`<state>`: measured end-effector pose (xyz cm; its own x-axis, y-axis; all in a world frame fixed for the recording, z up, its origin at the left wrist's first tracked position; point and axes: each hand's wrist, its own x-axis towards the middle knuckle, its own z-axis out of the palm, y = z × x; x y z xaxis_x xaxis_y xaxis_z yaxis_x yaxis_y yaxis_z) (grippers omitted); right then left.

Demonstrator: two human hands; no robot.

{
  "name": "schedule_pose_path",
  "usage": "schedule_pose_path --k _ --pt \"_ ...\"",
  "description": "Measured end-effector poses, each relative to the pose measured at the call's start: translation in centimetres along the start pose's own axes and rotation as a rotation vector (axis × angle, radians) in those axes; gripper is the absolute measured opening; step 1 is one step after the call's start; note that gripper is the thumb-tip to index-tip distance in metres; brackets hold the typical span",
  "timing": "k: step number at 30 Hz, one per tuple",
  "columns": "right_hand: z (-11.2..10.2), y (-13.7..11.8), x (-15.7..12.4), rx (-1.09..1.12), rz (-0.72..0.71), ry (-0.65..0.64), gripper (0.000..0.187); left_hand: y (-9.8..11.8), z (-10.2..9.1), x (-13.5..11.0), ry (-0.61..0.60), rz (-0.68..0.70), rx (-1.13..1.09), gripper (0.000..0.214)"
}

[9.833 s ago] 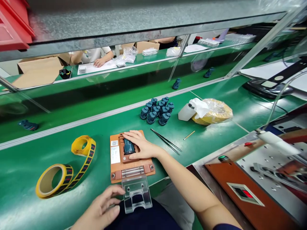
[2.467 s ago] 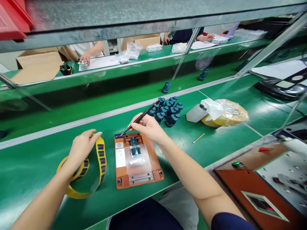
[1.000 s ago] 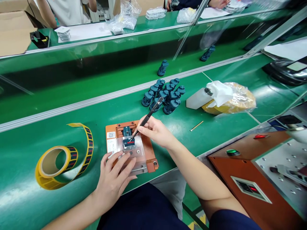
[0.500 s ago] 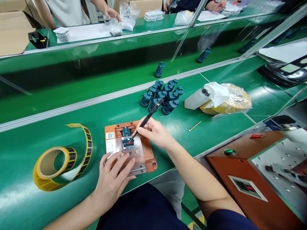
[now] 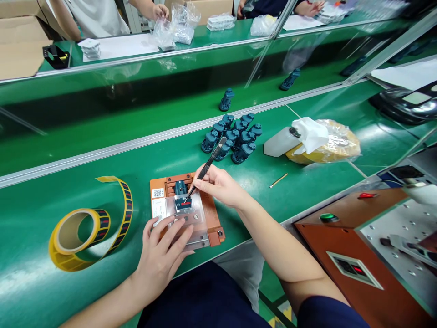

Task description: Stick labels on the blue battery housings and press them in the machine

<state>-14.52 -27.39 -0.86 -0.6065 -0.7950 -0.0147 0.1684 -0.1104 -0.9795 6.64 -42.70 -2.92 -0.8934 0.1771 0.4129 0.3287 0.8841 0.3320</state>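
Black tweezers (image 5: 207, 167) are pinched in my right hand (image 5: 218, 186), their tips down at a dark label (image 5: 184, 203) with red BOSCH lettering. The label lies at the window of a clear plastic plate (image 5: 195, 228), over a dark teal housing (image 5: 180, 187) seated in an orange-brown fixture (image 5: 213, 214). My left hand (image 5: 163, 253) rests on the near part of the clear plate, fingers stretched out and spread. Left of the fixture stands a yellow roll of labels (image 5: 73, 232), its strip curling outward.
Several teal housings (image 5: 243, 152) stand behind the fixture. To their right are a white bottle (image 5: 280, 142), a plastic-wrapped yellow roll (image 5: 336, 143) and a cotton swab (image 5: 278, 180). An orange-brown machine (image 5: 341, 241) sits at right. Across a recessed green channel (image 5: 112, 118), other people handle plastic bags.
The tweezers have shifted slightly, their upper end tilting left, with the tips still at the label. My left hand keeps its place on the plate. A person opposite has lifted a plastic bag.
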Motion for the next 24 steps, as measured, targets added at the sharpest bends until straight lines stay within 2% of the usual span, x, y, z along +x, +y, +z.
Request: schedule_pose_path --k 6,15,24 --pt "-0.2 -0.3 0.4 -0.06 -0.008 -0.039 0.033 0.2 -0.6 0.4 -0.007 -0.001 0.001 0.046" --pt "-0.4 -0.9 0.9 -0.088 0.016 -0.088 0.035 -0.1 -1.1 1.7 -0.083 -0.056 0.077 0.061" --pt "-0.5 -0.9 1.1 -0.129 0.018 -0.08 0.035 0.2 -1.3 2.0 -0.109 -0.059 0.091 0.064"
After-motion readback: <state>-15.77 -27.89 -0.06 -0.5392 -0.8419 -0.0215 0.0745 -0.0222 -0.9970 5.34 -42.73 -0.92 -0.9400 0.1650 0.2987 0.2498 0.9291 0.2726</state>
